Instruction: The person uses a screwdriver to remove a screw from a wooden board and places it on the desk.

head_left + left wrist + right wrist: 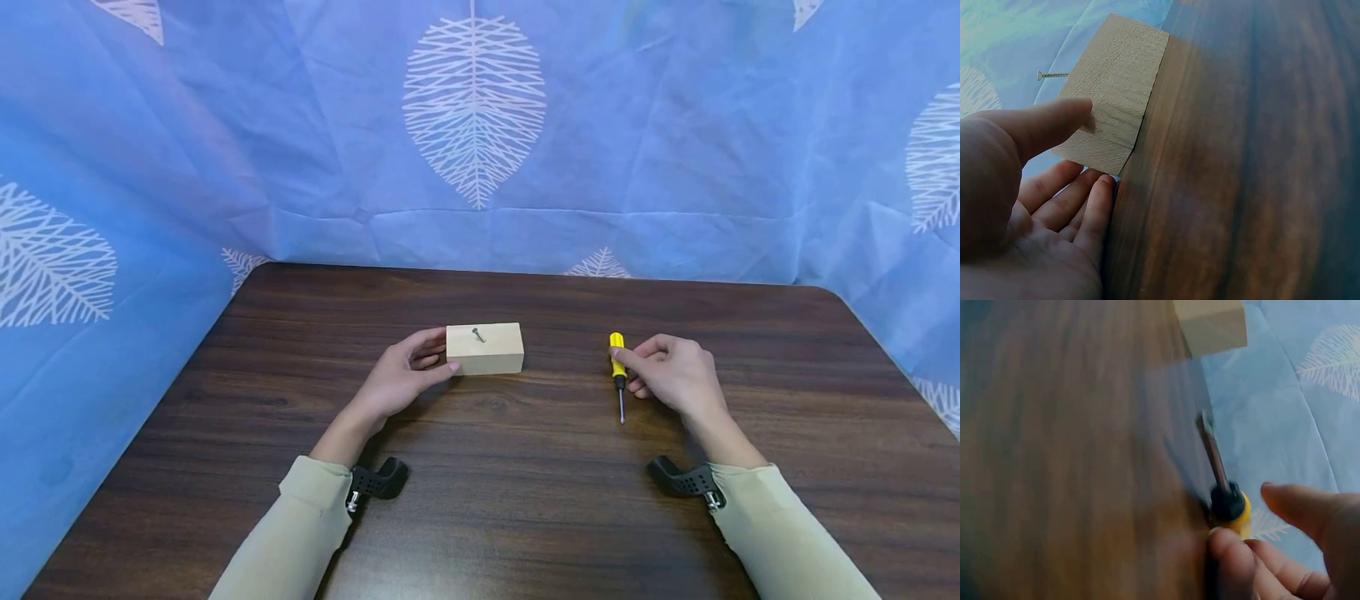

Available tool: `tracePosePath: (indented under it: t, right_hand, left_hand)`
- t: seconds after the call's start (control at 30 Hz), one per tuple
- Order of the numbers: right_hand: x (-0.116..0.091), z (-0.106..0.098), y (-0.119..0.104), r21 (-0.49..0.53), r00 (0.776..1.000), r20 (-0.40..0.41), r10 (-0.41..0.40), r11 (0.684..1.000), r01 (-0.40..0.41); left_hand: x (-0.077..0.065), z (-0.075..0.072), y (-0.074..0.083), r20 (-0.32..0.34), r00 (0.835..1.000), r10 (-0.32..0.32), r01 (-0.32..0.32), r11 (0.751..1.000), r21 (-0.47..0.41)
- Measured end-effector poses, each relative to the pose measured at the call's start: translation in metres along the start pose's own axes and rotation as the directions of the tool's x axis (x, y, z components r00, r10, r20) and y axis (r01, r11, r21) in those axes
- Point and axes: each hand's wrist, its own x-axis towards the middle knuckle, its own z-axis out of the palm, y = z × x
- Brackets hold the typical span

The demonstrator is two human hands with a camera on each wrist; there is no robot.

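A pale wooden block [485, 363] lies on the table, with a screw [478, 334] standing tilted out of its top face. My left hand [402, 372] holds the block by its left end; in the left wrist view the thumb [1054, 128] presses one long face and the fingers reach the end of the block. To the right, my right hand [678, 377] pinches the yellow handle of a screwdriver [617, 360]. Its metal shaft points toward the person in the head view. Part of the handle is hidden by fingers in the right wrist view.
Both hands work over a dark wood-grain table [510, 483]. Behind it and at the sides hangs a blue cloth [322, 125] with white leaf prints. A black wrist mount [380, 478] sits on the left sleeve and another mount [682, 478] on the right.
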Motion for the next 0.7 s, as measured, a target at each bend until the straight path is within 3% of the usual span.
tracePosePath:
  t: [0.13, 0.2, 0.3, 0.43, 0.7]
  right_hand:
    - [-0.008, -0.002, -0.013, -0.060, 0.984, -0.119, -0.133, 0.990, 0.127]
    - [-0.014, 0.002, -0.027, -0.081, 0.955, -0.185, -0.230, 0.972, 0.218]
    - [-0.020, 0.012, -0.054, -0.041, 0.911, -0.214, -0.352, 0.935, 0.352]
    - [-0.021, 0.034, -0.085, 0.076, 0.878, -0.170, -0.448, 0.882, 0.465]
    - [-0.020, 0.080, -0.126, 0.200, 0.844, -0.048, -0.535, 0.822, 0.533]
  left_hand:
    - [0.000, 0.000, -0.001, 0.003, 1.000, 0.001, -0.001, 1.000, 0.004]
    - [0.000, 0.000, -0.001, 0.006, 1.000, 0.002, -0.002, 1.000, 0.006]
    - [0.001, -0.001, -0.001, 0.006, 1.000, 0.004, -0.004, 1.000, 0.006]
    - [0.002, -0.001, -0.001, -0.001, 1.000, 0.000, 0.000, 1.000, 0.002]
    - [0.001, 0.001, 0.000, 0.004, 1.000, 0.012, -0.012, 1.000, -0.020]
